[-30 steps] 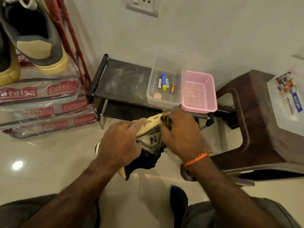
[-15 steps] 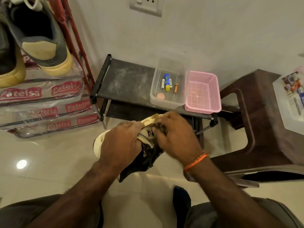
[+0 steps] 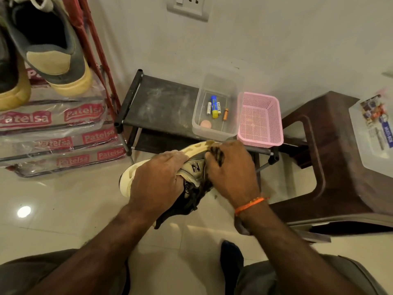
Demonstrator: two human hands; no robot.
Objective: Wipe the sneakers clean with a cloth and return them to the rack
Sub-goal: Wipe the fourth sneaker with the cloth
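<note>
Over at nine o'clock a red rack (image 3: 100, 58) holds a grey-and-yellow pair of shoes (image 3: 53, 54) above wrapped packs on the floor. Moving right, the person's left hand (image 3: 157, 179) is wrapped around the sneaker (image 3: 194, 169), fingers curled over its cream sole, holding it on its side in the air above the floor tiles, just in front of the low black shoe rack (image 3: 161, 103) at twelve o'clock. The right hand (image 3: 231, 169) pinches a dark patterned cloth (image 3: 215, 155) and presses it against the shoe's side by the logo. To my eye the wiping step is under way and the shoe is not yet back on its shelf. The next move probably calls for turning the shoe in the left hand so the cloth reaches the untouched sole edge and toe, with a firm hold so it does not slip. Further right on the rack sit a clear tub (image 3: 217, 107) of batteries and a pink basket (image 3: 260, 118), then a brown stool (image 3: 331, 150) at three o'clock.
</note>
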